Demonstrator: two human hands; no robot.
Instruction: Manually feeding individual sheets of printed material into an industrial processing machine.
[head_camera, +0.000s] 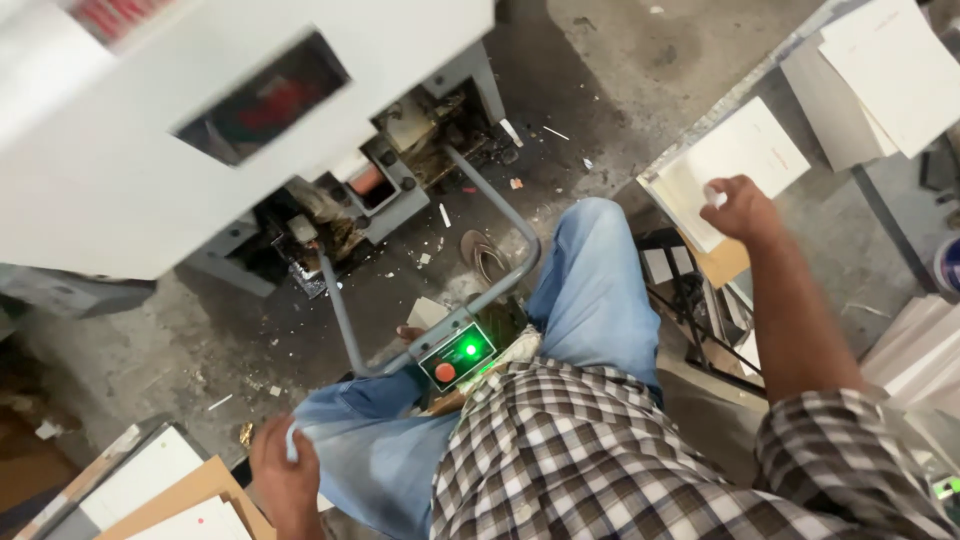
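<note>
My right hand (738, 205) reaches out to the right and pinches the edge of a white sheet on a stack of white paper (745, 160) lying on a stand beside my knee. My left hand (282, 470) is down at the lower left next to my left thigh, its fingers curled around a small pale strip; what the strip is I cannot tell. It hovers beside a pile of white and brown card sheets (165, 490). I sit in blue jeans and a checked shirt.
A large white machine (150, 150) fills the upper left. A grey metal bar frame (500, 215) with a small control box (458, 355), green light and red button, stands between my knees. More paper stacks (880, 70) lie at the upper right. Scraps litter the concrete floor.
</note>
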